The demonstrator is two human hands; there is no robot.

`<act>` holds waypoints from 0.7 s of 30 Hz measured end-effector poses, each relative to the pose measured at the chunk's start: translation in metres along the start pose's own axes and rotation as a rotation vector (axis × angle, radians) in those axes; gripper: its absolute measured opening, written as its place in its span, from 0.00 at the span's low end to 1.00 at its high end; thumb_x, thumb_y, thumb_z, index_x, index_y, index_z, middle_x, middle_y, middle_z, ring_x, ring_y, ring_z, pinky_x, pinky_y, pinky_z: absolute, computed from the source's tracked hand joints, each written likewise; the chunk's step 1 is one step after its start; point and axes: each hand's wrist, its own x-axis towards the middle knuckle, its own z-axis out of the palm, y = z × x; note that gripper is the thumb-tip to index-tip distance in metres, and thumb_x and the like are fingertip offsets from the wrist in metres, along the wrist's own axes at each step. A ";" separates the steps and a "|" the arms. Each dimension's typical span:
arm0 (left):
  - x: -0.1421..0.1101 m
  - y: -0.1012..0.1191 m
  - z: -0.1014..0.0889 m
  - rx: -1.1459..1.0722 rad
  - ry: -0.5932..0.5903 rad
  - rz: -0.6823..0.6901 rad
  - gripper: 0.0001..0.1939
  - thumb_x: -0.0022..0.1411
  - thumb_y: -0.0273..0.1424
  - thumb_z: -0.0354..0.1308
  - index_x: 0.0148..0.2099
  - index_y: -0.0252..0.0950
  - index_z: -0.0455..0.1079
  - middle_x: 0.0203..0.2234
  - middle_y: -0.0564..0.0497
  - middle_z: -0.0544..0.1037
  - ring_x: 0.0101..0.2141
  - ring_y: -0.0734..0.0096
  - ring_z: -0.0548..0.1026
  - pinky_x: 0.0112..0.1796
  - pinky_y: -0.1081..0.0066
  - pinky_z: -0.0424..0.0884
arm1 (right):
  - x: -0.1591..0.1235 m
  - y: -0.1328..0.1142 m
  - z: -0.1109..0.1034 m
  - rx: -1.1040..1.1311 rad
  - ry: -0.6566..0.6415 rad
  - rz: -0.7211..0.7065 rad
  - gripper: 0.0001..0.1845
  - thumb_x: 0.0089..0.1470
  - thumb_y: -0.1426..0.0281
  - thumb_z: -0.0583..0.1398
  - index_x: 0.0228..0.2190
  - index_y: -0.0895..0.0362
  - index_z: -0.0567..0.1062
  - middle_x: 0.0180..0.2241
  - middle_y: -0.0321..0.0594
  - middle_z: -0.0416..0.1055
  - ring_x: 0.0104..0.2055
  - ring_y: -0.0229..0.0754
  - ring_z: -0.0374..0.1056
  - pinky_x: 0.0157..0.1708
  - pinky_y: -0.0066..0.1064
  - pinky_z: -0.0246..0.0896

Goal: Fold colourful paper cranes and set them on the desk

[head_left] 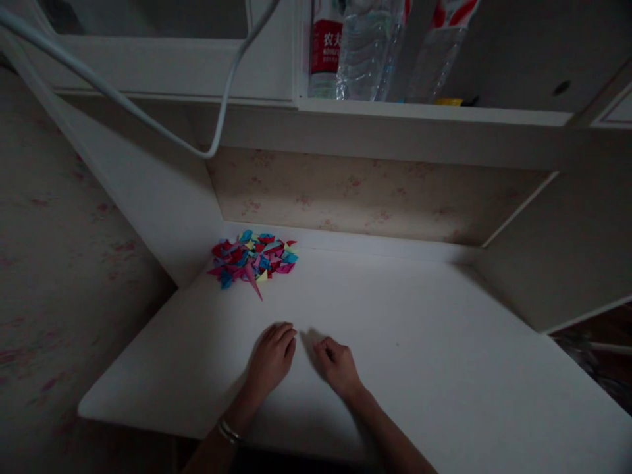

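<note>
My left hand [272, 356] rests palm down on the white desk [395, 309], its fingers side by side and slightly bent, with nothing visible in it. A metal bangle [228, 431] circles the left wrist. To its right, a small gap away, my right hand [338, 366] is curled into a loose fist on the desktop, and no object shows in it. Beyond the left hand lies a heap of folded paper pieces [257, 258] in pink, red, blue and yellow. One long pink piece points out of the heap towards me. Neither hand touches the pile.
Above the desk, a shelf [434, 115] holds several plastic bottles [363, 52]. A white cable [148, 112] hangs down in front of the cabinet at upper left. Side panels [148, 197] and a flowered back wall [375, 197] enclose the desk.
</note>
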 end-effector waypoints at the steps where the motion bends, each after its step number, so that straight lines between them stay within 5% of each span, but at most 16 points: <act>1: 0.000 0.000 0.000 -0.003 0.010 0.002 0.12 0.63 0.26 0.50 0.45 0.40 0.72 0.45 0.48 0.75 0.47 0.62 0.72 0.52 0.56 0.68 | 0.000 0.001 0.001 0.006 0.017 0.009 0.20 0.59 0.57 0.52 0.20 0.54 0.63 0.16 0.29 0.57 0.19 0.35 0.55 0.21 0.26 0.47; 6: 0.001 0.002 -0.002 -0.009 0.019 0.009 0.12 0.63 0.26 0.50 0.45 0.40 0.72 0.44 0.48 0.76 0.46 0.62 0.72 0.50 0.56 0.69 | -0.001 0.009 0.004 -0.036 0.076 0.013 0.18 0.58 0.60 0.53 0.20 0.53 0.57 0.15 0.27 0.52 0.18 0.33 0.52 0.21 0.25 0.45; 21: -0.001 0.002 0.000 0.034 0.002 0.012 0.13 0.64 0.27 0.49 0.46 0.40 0.71 0.46 0.48 0.75 0.48 0.61 0.72 0.51 0.55 0.69 | -0.004 -0.004 0.002 -0.440 -0.042 -0.192 0.12 0.58 0.69 0.51 0.25 0.55 0.68 0.22 0.34 0.69 0.24 0.36 0.65 0.26 0.26 0.47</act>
